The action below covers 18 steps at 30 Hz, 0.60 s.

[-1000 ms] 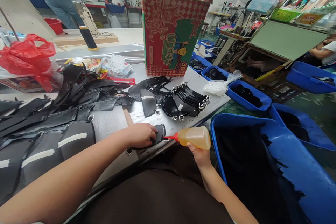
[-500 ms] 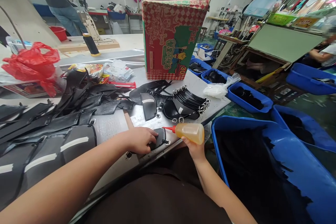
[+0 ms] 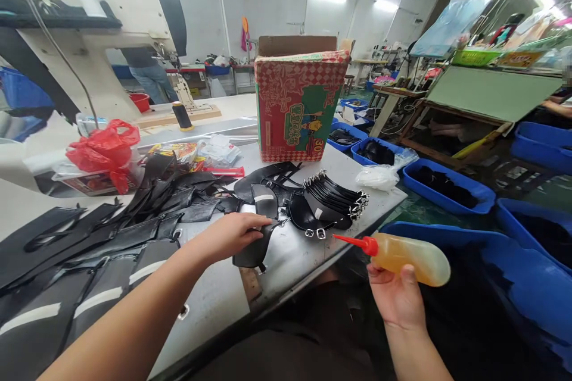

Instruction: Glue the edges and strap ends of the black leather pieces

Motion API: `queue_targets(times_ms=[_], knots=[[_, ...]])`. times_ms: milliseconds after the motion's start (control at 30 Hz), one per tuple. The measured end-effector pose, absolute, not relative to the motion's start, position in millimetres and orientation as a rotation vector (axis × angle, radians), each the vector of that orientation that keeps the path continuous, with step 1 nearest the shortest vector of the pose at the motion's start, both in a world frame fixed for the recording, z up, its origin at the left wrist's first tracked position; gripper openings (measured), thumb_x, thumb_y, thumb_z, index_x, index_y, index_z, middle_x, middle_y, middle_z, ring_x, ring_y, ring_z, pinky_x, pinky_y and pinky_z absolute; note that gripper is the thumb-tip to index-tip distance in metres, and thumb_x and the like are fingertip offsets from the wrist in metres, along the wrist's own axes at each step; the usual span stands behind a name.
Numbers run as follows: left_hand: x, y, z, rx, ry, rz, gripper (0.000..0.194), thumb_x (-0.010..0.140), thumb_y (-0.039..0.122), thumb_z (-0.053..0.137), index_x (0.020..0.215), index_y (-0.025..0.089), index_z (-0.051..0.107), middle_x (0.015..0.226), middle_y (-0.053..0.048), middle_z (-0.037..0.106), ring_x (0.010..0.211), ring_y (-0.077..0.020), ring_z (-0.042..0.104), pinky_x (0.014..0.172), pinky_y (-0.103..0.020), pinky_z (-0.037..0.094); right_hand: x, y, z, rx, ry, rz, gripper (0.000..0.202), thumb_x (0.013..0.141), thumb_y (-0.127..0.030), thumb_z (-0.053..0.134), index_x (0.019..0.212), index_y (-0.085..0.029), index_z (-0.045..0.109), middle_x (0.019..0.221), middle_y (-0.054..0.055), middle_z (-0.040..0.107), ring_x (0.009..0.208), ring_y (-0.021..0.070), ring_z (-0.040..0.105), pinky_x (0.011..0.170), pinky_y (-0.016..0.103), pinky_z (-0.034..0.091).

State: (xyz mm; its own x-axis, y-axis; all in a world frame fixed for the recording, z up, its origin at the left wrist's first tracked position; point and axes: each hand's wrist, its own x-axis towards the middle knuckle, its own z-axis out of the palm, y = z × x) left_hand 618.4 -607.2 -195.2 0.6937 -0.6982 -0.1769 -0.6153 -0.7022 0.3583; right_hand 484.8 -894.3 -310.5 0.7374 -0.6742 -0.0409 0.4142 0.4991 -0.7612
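My left hand pinches the edge of a black leather piece, which is tilted over the metal tabletop and has a small buckle at its lower corner. Off the table's front edge, my right hand grips a clear squeeze bottle of amber liquid, its long red nozzle pointing left. The nozzle tip is apart from the leather piece. Just beyond my left hand lies another black piece with a pale strip. Beside it sits a row of stacked black leather pieces with silver buckles.
Overlapping black pieces with pale strips cover the table's left side. A red and green carton stands at the back, near a sewing machine. Blue tubs stand on the floor at right. A red plastic bag sits at left.
My right hand has drawn the bottle away to the right, off the leather piece. My left hand has raised and tilted the piece from the tabletop. The view has tipped upward.
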Motion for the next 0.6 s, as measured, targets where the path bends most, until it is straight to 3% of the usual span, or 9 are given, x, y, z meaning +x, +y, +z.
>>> queue_targets(times_ms=[233,433,600], knots=[[622,-572,-162,2.725,-0.77,-0.271,0.043,0.084,0.029,0.044,0.124,0.024,0.056,0.128,0.001,0.058,0.115,-0.0187,0.054,0.099,-0.029,0.039,477,-904,-305,-0.582,0.346,-0.472,0.062,0.043,-0.056,0.084,0.094,-0.024,0.065,0.077,0.0,0.065,0.05,0.0089,0.049,0.041,0.02,0.047],[625,-543,-133,2.831,-0.465,-0.35,0.044,0.084,0.038,0.044,0.125,0.027,0.056,0.112,0.002,0.068,0.097,-0.0198,0.062,0.087,-0.027,0.046,481,-897,-305,-0.403,0.446,-0.383,0.079,0.033,-0.05,0.089,0.101,-0.018,0.063,0.079,0.003,0.064,0.048,0.0064,0.042,0.037,0.016,0.043],[674,-555,-131,2.981,-0.505,-0.238,0.043,0.085,0.035,0.043,0.125,0.025,0.056,0.121,-0.001,0.063,0.107,-0.0204,0.059,0.091,-0.026,0.044,485,-889,-301,-0.38,0.488,-0.398,0.078,0.031,-0.049,0.089,0.099,-0.02,0.064,0.08,0.003,0.062,0.048,0.007,0.041,0.035,0.017,0.041]])
